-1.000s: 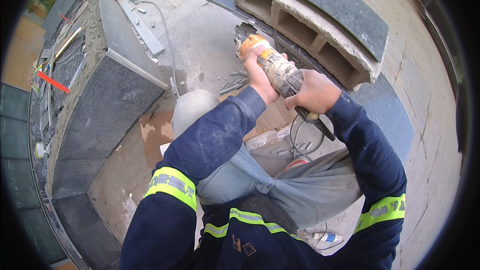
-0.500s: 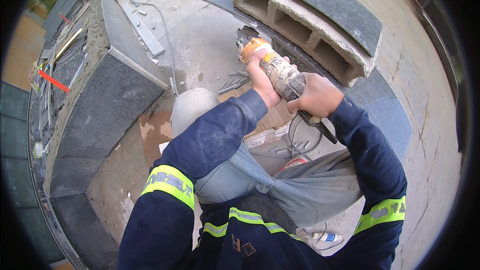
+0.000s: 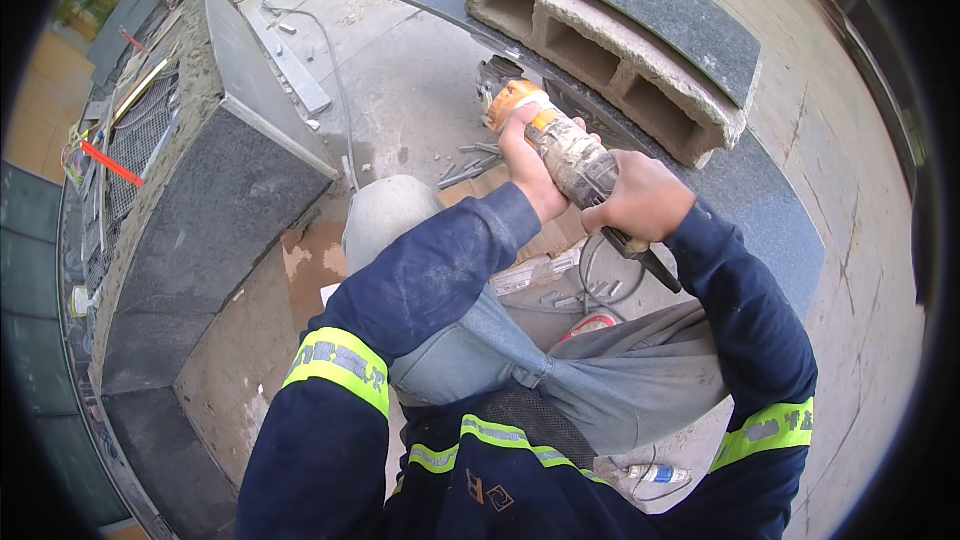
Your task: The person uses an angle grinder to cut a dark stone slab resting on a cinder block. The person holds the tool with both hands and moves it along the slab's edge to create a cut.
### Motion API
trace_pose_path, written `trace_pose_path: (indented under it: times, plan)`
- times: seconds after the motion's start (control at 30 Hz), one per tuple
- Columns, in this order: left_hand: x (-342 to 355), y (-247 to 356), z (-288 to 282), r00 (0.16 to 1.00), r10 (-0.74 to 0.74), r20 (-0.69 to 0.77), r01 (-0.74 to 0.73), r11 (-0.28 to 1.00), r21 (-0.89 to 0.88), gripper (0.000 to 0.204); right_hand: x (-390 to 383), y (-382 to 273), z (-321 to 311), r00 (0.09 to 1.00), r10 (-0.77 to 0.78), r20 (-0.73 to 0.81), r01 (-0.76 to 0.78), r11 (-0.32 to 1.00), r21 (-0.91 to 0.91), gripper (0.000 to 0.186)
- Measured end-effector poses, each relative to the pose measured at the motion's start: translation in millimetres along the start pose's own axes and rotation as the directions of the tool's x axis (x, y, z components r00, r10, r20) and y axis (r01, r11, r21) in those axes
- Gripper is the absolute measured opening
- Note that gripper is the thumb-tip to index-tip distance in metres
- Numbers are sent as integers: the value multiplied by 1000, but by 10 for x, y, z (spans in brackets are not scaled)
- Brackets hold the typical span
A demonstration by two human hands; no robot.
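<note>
My left hand (image 3: 532,162) is wrapped round the front part of a dusty angle grinder (image 3: 560,145) with an orange head, held diagonally before me. My right hand (image 3: 638,198) grips its rear part, where a black cable comes out. The grinder's head (image 3: 505,90) is beside a stone slab (image 3: 750,195) that lies under a concrete hollow block (image 3: 582,48); whether it touches the slab I cannot tell. A second dark grey slab (image 3: 660,0) rests on top of the block. My bent legs in grey-blue trousers are below the tool.
At my left stands a curved structure clad in dark stone panels (image 3: 210,220), with mesh and red strips on top. Cardboard (image 3: 548,242), small grey metal pieces (image 3: 462,173), a pale strip (image 3: 290,65) and cables lie on the concrete floor. A blue connector (image 3: 655,474) lies low right.
Both my hands and the grinder have shifted slightly right and downward, by a small amount. The grip on the tool looks the same.
</note>
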State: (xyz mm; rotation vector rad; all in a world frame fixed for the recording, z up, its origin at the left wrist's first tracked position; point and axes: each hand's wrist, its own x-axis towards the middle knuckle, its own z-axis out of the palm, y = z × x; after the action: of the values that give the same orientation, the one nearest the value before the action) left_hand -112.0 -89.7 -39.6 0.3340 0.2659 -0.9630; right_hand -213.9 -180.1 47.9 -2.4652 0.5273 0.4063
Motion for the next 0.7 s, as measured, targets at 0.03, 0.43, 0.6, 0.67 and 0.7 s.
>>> trace_pose_path:
  times: [0.03,0.43,0.6,0.67,0.7]
  plan:
    - [-2,-2,-3,1000,2,3,-2,1000,4,55,-1,2,2,1000,-3,0,3,1000,5,56]
    - [14,35,17,1000,8,-11,-8,1000,4,55,54,-17,6,1000,12,0,-12,1000,13,51]
    - [81,87,-10,1000,22,-22,-22,1000,4,54,182,63,70,999,-40,-13,41,998,53,38]
    - [113,95,-19,1000,17,-26,-17,1000,-9,54,210,59,56,999,-37,-2,38,999,39,50]
    - [127,99,-25,999,29,-31,-29,1000,9,55,226,55,50,999,-37,3,36,999,32,55]
